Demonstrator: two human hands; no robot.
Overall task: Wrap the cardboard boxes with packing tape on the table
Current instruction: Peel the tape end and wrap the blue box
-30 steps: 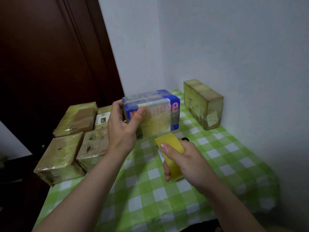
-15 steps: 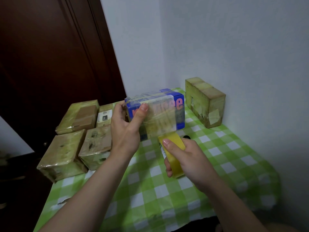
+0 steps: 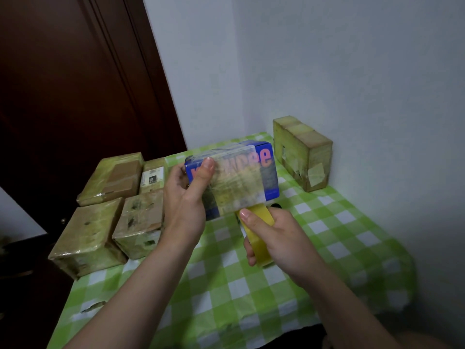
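Two bare hands are seen above a table (image 3: 339,235) covered with a green-and-white checked cloth. A blue cardboard box with orange lettering (image 3: 266,182) is held up off the cloth by the left hand (image 3: 183,205), the thumb being pressed against its tape-covered near face. A yellow roll of packing tape (image 3: 259,233) is gripped by the right hand (image 3: 276,240) just below the box, touching its lower edge. Four tape-wrapped brown boxes (image 3: 141,222) are grouped at the table's left side; a fifth wrapped box (image 3: 302,152) is stood on edge beside the white wall (image 3: 352,71).
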